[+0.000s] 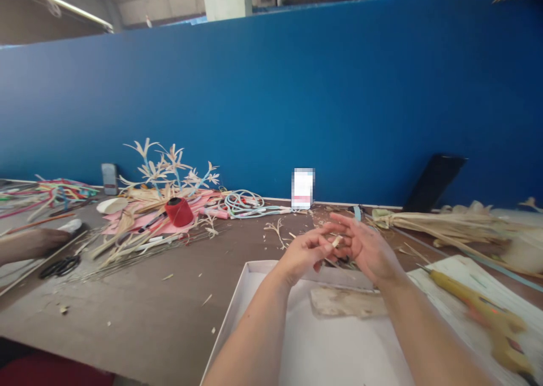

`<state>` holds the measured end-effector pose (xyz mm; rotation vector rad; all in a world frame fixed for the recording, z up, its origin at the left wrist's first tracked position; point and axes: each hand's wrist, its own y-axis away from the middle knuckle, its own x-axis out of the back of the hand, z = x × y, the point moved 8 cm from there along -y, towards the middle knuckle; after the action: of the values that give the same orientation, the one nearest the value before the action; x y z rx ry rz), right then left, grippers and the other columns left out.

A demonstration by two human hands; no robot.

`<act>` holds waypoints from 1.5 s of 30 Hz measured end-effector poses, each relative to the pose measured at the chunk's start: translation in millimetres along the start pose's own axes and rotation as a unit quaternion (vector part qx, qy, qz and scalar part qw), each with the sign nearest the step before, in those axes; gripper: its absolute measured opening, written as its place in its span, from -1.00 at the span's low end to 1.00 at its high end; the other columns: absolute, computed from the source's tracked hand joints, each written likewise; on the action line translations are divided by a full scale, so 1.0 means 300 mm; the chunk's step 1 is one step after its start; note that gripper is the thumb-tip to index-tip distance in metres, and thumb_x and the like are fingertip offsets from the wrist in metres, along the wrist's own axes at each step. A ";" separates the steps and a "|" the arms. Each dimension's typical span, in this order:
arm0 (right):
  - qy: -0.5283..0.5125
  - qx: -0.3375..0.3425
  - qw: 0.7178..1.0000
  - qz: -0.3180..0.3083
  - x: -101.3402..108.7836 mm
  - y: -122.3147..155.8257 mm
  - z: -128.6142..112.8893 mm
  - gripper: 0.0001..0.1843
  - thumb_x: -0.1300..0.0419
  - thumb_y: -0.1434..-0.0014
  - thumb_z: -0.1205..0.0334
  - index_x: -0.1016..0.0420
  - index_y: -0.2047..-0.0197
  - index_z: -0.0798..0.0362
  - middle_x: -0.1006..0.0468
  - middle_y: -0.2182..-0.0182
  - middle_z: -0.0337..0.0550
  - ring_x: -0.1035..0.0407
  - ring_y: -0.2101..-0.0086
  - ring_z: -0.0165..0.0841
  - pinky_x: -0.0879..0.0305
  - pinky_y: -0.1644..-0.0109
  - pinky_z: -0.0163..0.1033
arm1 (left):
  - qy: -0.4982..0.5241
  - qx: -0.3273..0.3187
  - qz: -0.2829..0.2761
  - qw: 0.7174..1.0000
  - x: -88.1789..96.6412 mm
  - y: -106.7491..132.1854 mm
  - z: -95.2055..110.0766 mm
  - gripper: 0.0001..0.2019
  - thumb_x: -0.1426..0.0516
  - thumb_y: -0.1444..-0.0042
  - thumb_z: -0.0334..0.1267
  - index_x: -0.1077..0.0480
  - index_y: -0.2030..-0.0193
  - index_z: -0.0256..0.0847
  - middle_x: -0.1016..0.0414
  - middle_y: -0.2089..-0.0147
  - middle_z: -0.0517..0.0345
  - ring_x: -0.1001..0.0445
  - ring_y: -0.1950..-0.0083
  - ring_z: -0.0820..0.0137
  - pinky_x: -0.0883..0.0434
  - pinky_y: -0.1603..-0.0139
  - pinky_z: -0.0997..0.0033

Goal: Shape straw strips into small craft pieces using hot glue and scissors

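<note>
My left hand [306, 252] and my right hand [363, 244] meet above the far edge of a shallow white tray [237, 312]. Between their fingertips sits a small pale piece of dried leaf or straw [337, 241]. The left hand's fingers are curled in a pinch on it. The right hand's fingers are partly stretched towards the left and touch the same piece. A flat, stained scrap of dried husk [345, 302] lies in the tray below my wrists.
A yellow glue gun [483, 309] lies at right on white paper. Dried husk bundles [449, 227] lie behind it. At left are straw flowers [169, 168], a red thread spool [179, 211], cables [244, 203], scissors [59, 266] and another person's hand [31, 243]. A blue partition [297, 103] backs the table.
</note>
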<state>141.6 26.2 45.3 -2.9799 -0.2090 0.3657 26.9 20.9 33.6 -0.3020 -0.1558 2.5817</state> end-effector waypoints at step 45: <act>0.324 0.047 0.928 0.178 0.052 -0.004 -0.003 -0.63 -0.17 0.01 -0.10 -0.49 0.43 0.07 -0.35 0.68 -0.28 -0.18 0.63 -0.42 -0.10 0.55 -0.31 | -0.105 0.102 0.161 0.976 0.121 -0.013 -0.082 -0.73 -0.17 0.05 -0.09 -0.47 0.30 -0.25 -0.32 0.57 0.23 -0.24 0.58 0.55 -0.24 0.59 0.57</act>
<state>156.8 29.7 42.9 -2.8397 0.4088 -0.5658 4.7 44.4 3.7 0.0265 0.0911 2.9182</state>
